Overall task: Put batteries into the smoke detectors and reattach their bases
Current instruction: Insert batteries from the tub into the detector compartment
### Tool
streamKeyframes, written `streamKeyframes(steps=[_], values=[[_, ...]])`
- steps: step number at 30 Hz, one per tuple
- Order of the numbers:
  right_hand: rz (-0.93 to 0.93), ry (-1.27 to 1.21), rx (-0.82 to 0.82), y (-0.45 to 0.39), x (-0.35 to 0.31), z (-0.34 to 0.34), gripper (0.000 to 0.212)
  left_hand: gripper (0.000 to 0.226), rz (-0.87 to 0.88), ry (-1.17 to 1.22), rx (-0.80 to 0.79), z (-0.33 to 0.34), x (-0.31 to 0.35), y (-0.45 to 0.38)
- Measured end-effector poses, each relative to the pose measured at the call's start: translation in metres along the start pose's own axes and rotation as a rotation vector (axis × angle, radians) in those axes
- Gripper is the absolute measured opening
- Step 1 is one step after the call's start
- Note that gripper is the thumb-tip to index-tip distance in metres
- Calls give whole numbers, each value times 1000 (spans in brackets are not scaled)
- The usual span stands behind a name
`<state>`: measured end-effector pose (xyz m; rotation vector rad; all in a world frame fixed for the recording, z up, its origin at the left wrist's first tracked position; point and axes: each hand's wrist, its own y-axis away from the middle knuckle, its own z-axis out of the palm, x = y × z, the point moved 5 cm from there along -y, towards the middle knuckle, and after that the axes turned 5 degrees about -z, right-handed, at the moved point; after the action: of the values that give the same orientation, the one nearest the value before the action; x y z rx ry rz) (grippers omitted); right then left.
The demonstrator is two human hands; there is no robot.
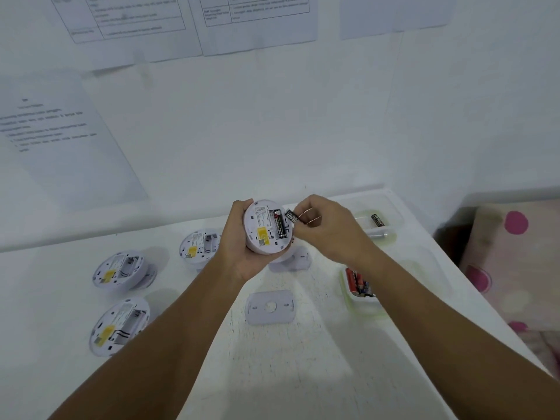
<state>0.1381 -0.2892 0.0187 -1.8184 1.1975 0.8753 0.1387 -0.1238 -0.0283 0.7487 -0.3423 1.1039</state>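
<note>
- The smoke detector (268, 227) is held above the white table (303, 374), back side facing up, near the table's far edge.
- The left hand (242, 247) grips the detector from below and from the left, fingers curled round its rim.
- One black battery (280, 224) with a red band lies seated in the detector's open compartment. Its printing is too blurred to read.
- A yellow label (263, 234) and a block of small print sit on the detector's back. Neither can be read.
- The right hand (321, 225) pinches a second battery (291, 216) between thumb and fingertips, just beside the compartment's right edge. White lettering on it is not legible.
- A flat white base plate (270, 307) lies on the table below the hands; a second base plate (298, 257) lies partly hidden behind the left hand.
- Three more detectors lie back side up on the left: one far (200, 245), one middle (119, 269), one near (119, 325). Each bears a yellow label and shows an empty compartment.
- A clear tray (359, 291) to the right holds red and black batteries.
- A farther tray (378, 225) holds one black battery (378, 220).
- Printed sheets (188, 22) hang on the wall; their text is unreadable.
</note>
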Motion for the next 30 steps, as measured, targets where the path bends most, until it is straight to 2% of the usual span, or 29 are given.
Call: streamKeyframes(steps=[5, 13, 18, 21, 30], values=[[-32, -53, -100, 7, -5, 28, 25, 36, 8, 0, -7, -14, 8, 17], [-92, -124, -126, 11, -20, 60, 28, 39, 18, 23, -6, -31, 22, 40], [-140, -68, -199, 13, -26, 72, 43, 39, 36, 14, 15, -39, 30, 50], [-170, -19, -245, 14, -26, 76, 44, 40, 46, 30, 18, -41, 32, 57], [-190, -79, -165, 16, -32, 78, 40, 38, 30, 2, -32, -39, 32, 67]])
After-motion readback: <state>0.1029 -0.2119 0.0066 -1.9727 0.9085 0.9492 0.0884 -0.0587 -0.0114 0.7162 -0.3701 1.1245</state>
